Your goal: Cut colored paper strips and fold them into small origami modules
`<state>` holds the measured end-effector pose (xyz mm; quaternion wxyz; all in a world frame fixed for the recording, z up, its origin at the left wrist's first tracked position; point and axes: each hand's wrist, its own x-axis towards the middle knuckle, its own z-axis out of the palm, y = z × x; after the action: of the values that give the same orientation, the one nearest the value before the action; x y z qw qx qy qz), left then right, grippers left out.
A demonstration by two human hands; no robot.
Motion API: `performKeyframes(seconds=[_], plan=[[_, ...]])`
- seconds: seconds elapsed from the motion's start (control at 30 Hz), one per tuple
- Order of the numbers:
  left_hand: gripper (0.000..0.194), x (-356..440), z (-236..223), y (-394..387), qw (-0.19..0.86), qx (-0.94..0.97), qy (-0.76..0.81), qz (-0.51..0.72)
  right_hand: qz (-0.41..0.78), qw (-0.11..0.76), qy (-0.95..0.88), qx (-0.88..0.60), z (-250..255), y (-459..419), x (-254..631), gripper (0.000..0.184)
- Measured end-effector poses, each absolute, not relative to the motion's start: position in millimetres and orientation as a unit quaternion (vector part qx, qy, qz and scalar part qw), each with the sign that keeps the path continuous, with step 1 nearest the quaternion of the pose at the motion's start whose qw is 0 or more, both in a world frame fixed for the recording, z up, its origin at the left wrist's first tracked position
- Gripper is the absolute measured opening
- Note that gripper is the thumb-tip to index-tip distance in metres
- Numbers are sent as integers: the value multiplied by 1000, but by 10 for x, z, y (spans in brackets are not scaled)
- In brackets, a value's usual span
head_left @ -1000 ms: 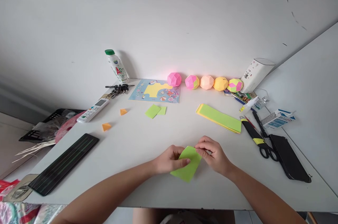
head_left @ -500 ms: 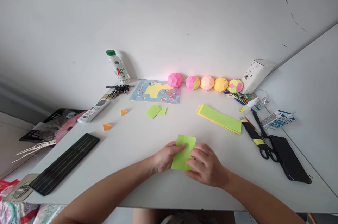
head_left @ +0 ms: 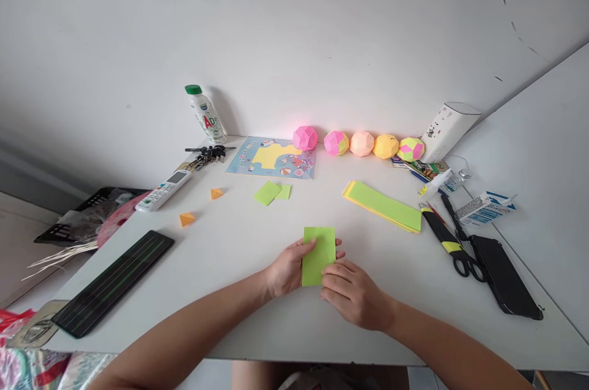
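White table with bottle, paper strips

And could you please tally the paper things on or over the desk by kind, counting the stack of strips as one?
Faceted balls: 5
Small orange folded pieces: 2
Loose green pieces: 2 visible
Stack of strips: 1
Held green paper: 1
Picture sheet: 1
Total: 12

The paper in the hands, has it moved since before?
Yes: the held paper has moved up the view, farther from the table's front edge.
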<state>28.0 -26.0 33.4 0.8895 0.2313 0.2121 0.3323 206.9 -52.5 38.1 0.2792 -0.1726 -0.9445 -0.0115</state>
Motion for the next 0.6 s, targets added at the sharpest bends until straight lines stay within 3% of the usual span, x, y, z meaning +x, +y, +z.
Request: performKeyframes(seconds=[0.13, 0.4, 0.6], plan=[[44, 277, 330, -270, 896, 232, 218, 309, -22, 287, -939, -188, 426, -516, 2060, 10], [39, 289, 321, -291, 896, 223, 203, 327, 38, 289, -935, -204, 396, -520, 2055, 24], [37, 324, 300, -345, 866, 274, 271, 318, 147, 333, -899, -245, 408, -518, 2086, 18]])
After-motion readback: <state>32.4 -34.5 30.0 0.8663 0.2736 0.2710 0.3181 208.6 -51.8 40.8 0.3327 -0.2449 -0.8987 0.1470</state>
